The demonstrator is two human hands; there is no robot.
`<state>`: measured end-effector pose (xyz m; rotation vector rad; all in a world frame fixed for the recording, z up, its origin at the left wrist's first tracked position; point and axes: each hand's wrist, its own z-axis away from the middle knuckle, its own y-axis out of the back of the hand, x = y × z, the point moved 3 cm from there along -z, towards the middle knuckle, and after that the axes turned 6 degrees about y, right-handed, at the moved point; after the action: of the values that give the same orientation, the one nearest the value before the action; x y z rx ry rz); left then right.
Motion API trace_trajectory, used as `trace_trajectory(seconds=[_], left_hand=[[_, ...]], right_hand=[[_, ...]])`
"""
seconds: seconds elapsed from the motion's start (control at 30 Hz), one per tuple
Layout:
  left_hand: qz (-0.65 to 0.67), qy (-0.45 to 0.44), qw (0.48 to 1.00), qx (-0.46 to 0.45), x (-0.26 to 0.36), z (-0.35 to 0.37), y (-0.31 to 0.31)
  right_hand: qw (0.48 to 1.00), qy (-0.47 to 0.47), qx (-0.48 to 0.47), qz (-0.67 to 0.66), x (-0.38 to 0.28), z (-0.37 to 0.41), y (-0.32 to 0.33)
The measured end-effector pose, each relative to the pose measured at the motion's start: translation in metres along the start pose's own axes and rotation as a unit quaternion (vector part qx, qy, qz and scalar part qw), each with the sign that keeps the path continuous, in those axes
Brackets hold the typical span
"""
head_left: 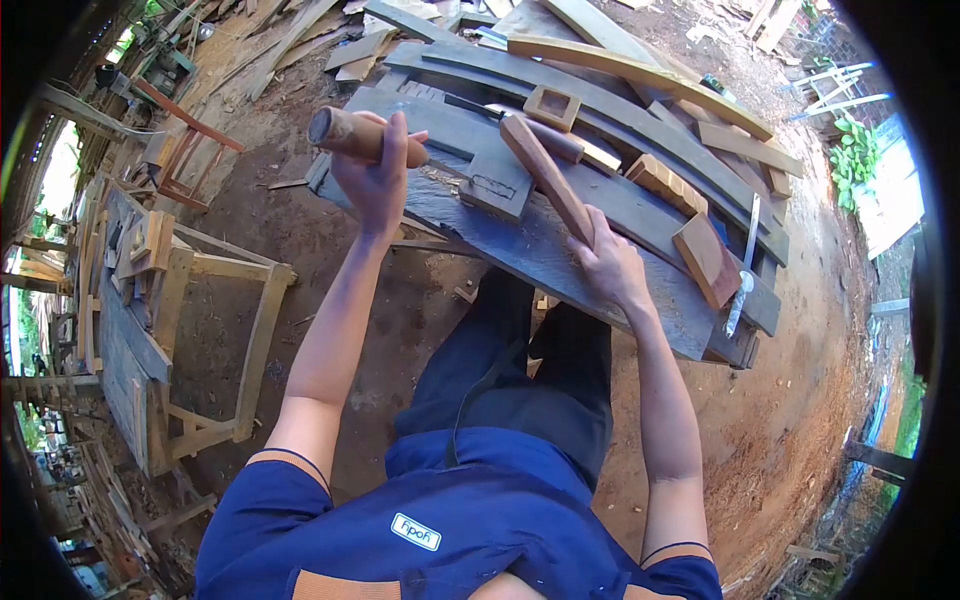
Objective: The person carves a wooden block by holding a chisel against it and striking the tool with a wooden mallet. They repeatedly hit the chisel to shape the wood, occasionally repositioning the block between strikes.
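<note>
My left hand (378, 185) is raised over the bench's left end, its fingers closed around a round wooden tool handle (345, 135). The handle has a dark, worn butt and narrows at the other end; no blade shows. My right hand (612, 262) grips the near end of a long reddish-brown wooden bar (545, 180), thicker toward its far end and slanting up to the left. Between both hands lies a small grey wooden block (495, 188) with a dark outline drawn on it. Beyond the bar, a tool with a dark cylindrical handle (550, 138) lies on the boards.
Long boards (600, 100) form the workbench (560, 245). On it are a square wooden frame (552, 107), a ridged wooden block (668, 183), a red-sided block (708, 260) and a metal strip (742, 285). Another wooden bench (130, 330) stands left. Scrap wood covers the ground behind.
</note>
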<state>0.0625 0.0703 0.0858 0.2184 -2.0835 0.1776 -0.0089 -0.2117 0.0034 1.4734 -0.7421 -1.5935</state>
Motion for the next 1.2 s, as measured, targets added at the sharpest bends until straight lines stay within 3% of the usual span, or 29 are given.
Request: trace_trajectory(seconds=[0.07,0.17,0.8,1.07,1.2], left_hand=[[0.094,0.039,0.993,0.066,0.003,-0.002,-0.008],[0.19,0.021,0.98,0.058,0.005,-0.003,-0.016],[0.201,0.031,0.973,0.113,0.004,-0.003,-0.024],[0.178,0.02,0.982,0.066,0.008,0.001,-0.036],[0.171,0.013,0.984,0.046,0.012,0.006,-0.037]], right_hand=[[1.0,-0.001,0.007,0.004,-0.003,0.001,0.002],[1.0,-0.013,-0.007,0.007,-0.006,0.002,0.006],[1.0,-0.015,-0.012,-0.009,-0.006,0.002,0.005],[1.0,-0.002,-0.001,-0.011,-0.004,0.002,0.004],[0.995,0.019,0.046,-0.084,-0.011,0.001,0.015]])
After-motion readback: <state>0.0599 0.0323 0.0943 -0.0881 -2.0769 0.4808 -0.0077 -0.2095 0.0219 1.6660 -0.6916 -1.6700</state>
